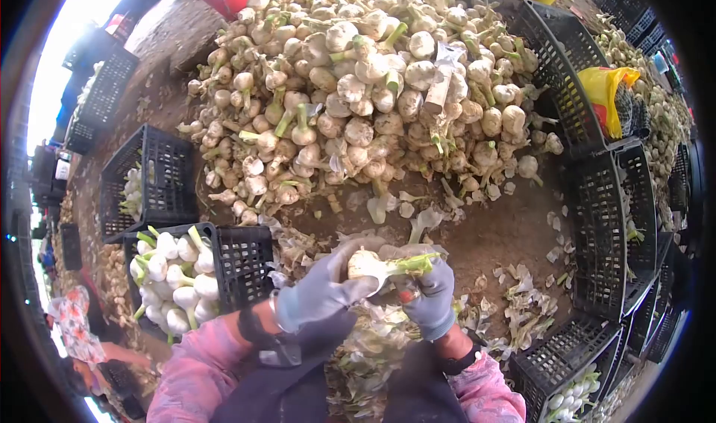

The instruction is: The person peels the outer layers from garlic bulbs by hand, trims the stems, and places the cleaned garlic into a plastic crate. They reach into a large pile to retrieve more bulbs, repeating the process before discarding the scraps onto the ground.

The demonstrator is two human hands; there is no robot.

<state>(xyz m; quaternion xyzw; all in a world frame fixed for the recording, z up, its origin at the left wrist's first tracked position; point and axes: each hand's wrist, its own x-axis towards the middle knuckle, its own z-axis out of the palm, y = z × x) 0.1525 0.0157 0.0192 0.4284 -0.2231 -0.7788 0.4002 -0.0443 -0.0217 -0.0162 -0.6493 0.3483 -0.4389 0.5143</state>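
My left hand (321,285), in a grey glove, is wrapped round the bulb of a garlic head (365,266). The garlic lies sideways, with its green stem pointing right. At that stem, the gloved fingers of my right hand (431,292) are closed. A small reddish thing shows at the right fingers, too small to name. Beyond both hands rises a large heap of unpeeled garlic (358,95). A flat tool with a light handle (438,87) rests on the heap.
A black crate (246,255) of clean white garlic stands at the left, another crate (168,173) behind it. More black crates (600,229) line the right side. Peelings (522,304) litter the ground. A yellow bag (603,98) hangs at the right. A person's floral sleeve (74,322) shows far left.
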